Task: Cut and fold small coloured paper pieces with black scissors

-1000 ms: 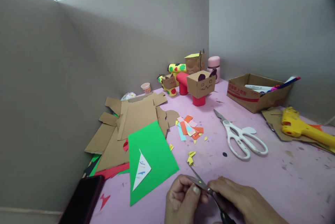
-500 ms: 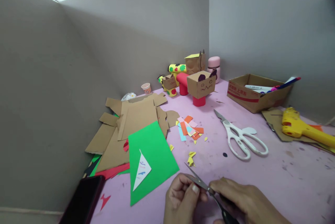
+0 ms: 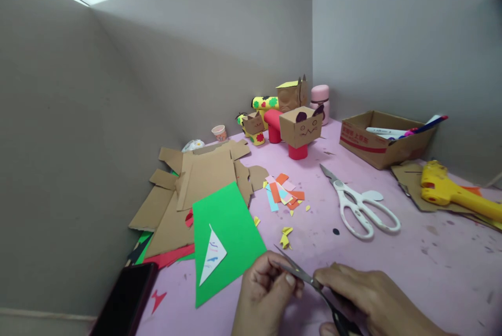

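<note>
1. Far left, near edge: a black phone (image 3: 122, 298) is lying flat on the pink table (image 3: 411, 255), partly cut off by the frame.
2. Behind the phone: a pile of brown cardboard pieces (image 3: 198, 176) is lying against the grey partition, with a small paper cup (image 3: 218, 132) standing beyond it.
3. A green paper sheet (image 3: 231, 221) is overlapping the front of the cardboard, and a white triangle (image 3: 212, 256) with coloured marks is lying on it.
4. The left hand (image 3: 266, 291) is hovering just right of the green sheet's near corner. The fingers are curling inward, and thumb and forefinger are pinching close together at the blades. Whether a scrap is sitting between them is too small to tell.
5. The small scissors (image 3: 300, 272) are sitting low at centre, between the two hands, with the blade tips pointing up and left, towards a yellow scrap (image 3: 286, 236).
6. The right hand (image 3: 376, 302) is gripping the scissors' dark handles at the bottom edge, fingers wrapping closed around them.
7. Mid-table: mixed paper scraps (image 3: 284, 192) are lying in a loose cluster. Cardboard figures (image 3: 301, 126) are standing behind them, in the corner.
8. Right of centre: white scissors (image 3: 358, 202) are lying shut on the table, well apart from the hands.
9. Far right: a cardboard box (image 3: 382, 142) is holding pens, and a yellow glue gun (image 3: 451, 194) is resting on flat cardboard.
</note>
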The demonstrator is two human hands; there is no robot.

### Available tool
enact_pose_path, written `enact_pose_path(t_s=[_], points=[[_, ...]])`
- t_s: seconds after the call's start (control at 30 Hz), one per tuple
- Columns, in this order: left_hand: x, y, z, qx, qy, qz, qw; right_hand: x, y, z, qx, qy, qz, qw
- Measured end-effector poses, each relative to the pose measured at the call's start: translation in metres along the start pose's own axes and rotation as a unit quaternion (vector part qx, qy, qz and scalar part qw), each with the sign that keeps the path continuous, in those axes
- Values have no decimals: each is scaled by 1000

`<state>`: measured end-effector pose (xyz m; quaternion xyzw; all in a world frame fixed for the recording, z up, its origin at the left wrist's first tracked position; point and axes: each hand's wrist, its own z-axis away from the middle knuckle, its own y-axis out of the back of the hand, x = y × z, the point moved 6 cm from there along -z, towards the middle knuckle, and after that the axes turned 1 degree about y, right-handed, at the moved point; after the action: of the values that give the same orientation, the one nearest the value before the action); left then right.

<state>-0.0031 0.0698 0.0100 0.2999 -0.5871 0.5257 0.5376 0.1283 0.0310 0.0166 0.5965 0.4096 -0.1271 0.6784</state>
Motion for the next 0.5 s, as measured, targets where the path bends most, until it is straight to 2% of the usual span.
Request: enact_pose_path(t_s=[0.3,0.5], points=[[-3,8,-7,-35,48,-45,997,-1,3,0,-6,3,22,1000],[-2,11,-9,-49,52,-64,995,-4,3,1,-16,2,38,999]])
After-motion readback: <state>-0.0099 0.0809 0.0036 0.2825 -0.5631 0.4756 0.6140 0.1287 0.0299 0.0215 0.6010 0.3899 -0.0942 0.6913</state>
